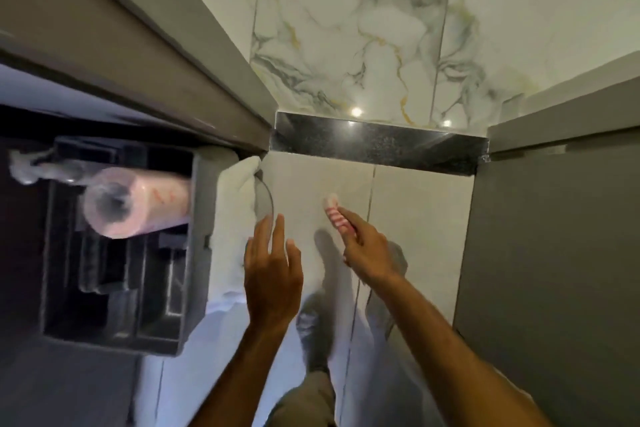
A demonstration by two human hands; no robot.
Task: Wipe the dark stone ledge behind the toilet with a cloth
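The dark speckled stone ledge (pixel 377 142) runs across the far end of the stall, under the marble wall tiles, and reflects ceiling lights. My right hand (pixel 365 246) is stretched forward below the ledge, closed on a small red-and-white striped cloth (pixel 337 215) that pokes out past my fingers. My left hand (pixel 272 267) is raised beside it, palm forward, fingers apart and holding nothing. Both hands are well short of the ledge. No toilet is visible.
A grey cleaning caddy (pixel 114 246) with a wrapped pink paper roll (pixel 138 203) sits at the left. A white towel (pixel 235 218) hangs beside it, and grey partition walls (pixel 554 253) close in both sides. My shoe (pixel 315 333) stands on the pale floor tiles.
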